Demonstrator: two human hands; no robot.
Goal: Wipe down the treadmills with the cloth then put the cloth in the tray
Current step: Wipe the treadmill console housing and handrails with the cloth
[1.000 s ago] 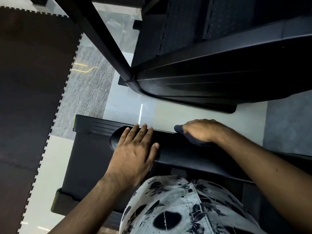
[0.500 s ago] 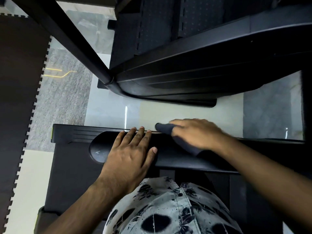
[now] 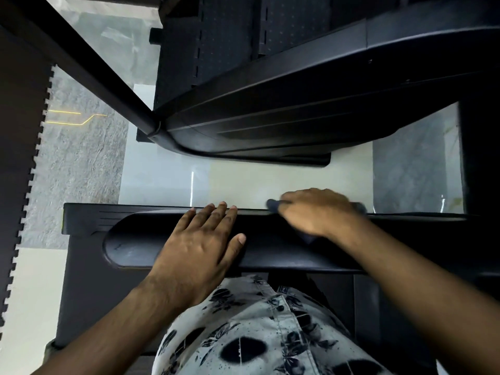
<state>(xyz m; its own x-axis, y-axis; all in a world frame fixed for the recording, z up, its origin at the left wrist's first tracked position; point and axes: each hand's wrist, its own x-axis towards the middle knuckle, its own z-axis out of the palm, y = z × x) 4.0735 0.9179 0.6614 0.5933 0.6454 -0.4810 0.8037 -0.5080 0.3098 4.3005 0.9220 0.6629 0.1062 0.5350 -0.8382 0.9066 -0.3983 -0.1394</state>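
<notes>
My right hand grips a dark cloth and presses it on the far edge of the black treadmill cover below me. Bits of the cloth poke out past my fingertips and under my wrist; the rest is hidden by the hand. To its left, my left hand lies flat on the same cover with fingers straight and spread, holding nothing. No tray is in view.
A second black treadmill rises just beyond a strip of pale floor, with a slanted black upright at its left. A dark interlocking floor mat borders the left side. My patterned shirt fills the bottom.
My right hand has slid the cloth rightward along the cover's far edge. My left hand has also shifted a little to the right, and my view has moved left.
</notes>
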